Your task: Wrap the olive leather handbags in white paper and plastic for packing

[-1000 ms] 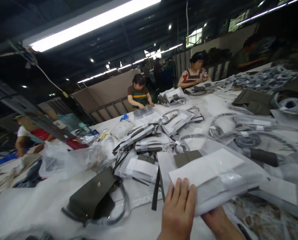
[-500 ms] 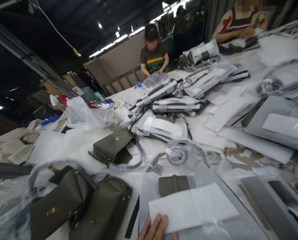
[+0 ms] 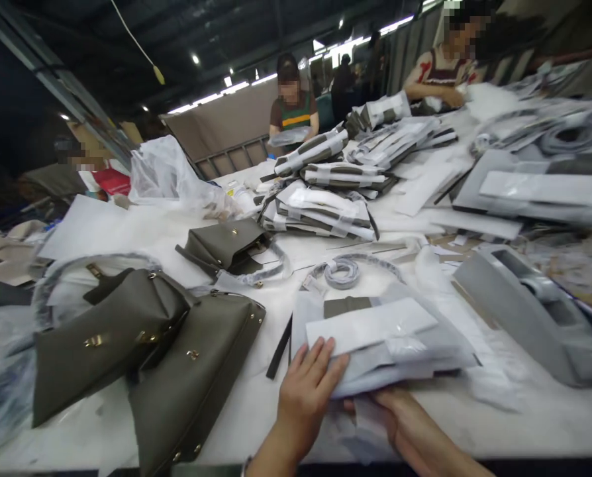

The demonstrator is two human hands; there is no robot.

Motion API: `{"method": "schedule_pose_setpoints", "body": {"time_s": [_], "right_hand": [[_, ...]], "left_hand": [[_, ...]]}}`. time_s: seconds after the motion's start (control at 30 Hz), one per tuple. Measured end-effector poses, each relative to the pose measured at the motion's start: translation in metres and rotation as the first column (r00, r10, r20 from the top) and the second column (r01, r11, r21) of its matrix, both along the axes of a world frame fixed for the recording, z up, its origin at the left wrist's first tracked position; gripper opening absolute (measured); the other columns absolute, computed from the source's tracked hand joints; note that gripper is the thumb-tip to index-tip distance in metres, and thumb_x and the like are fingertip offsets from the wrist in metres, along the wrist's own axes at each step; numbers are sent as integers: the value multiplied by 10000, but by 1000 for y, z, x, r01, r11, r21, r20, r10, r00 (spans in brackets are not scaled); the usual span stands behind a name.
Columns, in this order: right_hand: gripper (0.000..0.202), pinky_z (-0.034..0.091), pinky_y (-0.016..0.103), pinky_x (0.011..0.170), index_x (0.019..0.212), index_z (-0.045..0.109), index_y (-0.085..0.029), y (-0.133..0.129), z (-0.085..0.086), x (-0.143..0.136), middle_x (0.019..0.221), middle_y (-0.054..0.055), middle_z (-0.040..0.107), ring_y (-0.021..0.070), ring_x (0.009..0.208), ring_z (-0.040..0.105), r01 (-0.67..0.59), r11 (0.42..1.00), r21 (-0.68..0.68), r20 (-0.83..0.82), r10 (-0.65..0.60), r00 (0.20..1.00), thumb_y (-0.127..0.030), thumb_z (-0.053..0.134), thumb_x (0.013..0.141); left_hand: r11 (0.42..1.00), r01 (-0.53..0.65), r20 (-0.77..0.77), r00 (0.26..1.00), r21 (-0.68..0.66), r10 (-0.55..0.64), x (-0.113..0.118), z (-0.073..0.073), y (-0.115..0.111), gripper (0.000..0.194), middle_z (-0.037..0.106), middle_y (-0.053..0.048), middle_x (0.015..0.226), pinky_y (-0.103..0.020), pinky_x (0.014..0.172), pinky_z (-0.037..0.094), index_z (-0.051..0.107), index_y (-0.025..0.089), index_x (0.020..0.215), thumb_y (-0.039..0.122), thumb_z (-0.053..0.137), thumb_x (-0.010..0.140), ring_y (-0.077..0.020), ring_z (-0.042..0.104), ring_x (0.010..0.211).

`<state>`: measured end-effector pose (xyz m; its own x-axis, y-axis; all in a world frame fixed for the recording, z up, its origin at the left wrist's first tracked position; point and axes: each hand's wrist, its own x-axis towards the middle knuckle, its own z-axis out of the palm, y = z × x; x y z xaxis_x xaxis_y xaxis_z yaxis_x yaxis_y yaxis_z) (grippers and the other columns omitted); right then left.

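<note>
A flat bag package, wrapped in translucent paper with a white sheet on top, lies in front of me. An olive-green patch shows at its far side, and a wrapped, coiled strap rests just beyond. My left hand lies on the package's near left corner with its fingers stretched out. Under the near edge, my right hand grips the package, its fingers partly hidden by paper. To the left are two olive handbags with gold fittings, and another olive bag lies farther back.
A grey tape dispenser stands to the right. Wrapped bags are piled mid-table, with another wrapped package at the right. A plastic bag sits at the back left. Co-workers sit across the table.
My left hand has come farther onto the package, and my right hand has come into view at its near edge. The view has shifted, and the package's near side now appears folded up.
</note>
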<state>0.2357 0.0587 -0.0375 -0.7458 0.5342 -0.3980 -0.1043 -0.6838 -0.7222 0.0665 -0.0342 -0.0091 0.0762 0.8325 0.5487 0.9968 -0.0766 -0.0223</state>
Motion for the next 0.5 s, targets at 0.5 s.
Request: {"method": "schedule_pose_setpoints", "body": {"time_s": [0.5], "right_hand": [[476, 526, 286, 545, 958, 781, -231, 53, 126, 100, 754, 65, 703, 204, 652, 600, 248, 517, 819, 83, -535, 841, -580, 827, 636]], "left_hand": [[1000, -21, -22, 1000, -21, 21, 13, -26, -2, 533, 543, -62, 1461, -432, 1079, 488, 542, 266, 1397, 32, 542, 919, -230, 522, 1342]]}}
